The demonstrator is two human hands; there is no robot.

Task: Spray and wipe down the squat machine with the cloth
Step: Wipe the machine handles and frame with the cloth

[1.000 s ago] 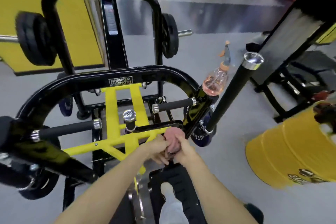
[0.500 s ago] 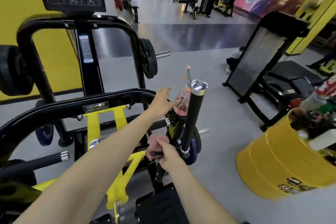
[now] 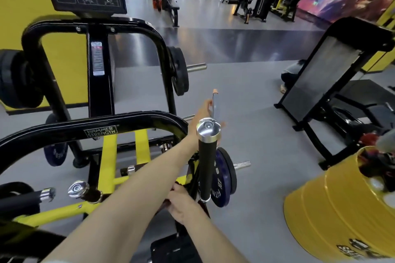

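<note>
head view. squat machine: black tube frame with yellow inner members, filling the left half. its placard reads "squat trainer" and the crossbar label reads "hammer strength". black plates hang on its upper pegs and a purple plate sits on the lower right peg.

grey floor: an open strip runs between the machine's right edge and the equipment at right.

angled black platform: stands right of that strip, well apart from the machine.

yellow drum: lower right. its open mouth holds red and dark items, too blurred to identify.

upright black handle with chrome cap: at the machine's right edge, in front of the left hand.

left hand: extended past the crossbar's end, fingers wrapped about the spray bottle. only the sprayer head with its orange tip shows above the hand; the bottle's body and contents are hidden behind the cap.

right hand: low, by the handle's base, fingers curled on the cloth. only a reddish sliver of the cloth shows.
</note>
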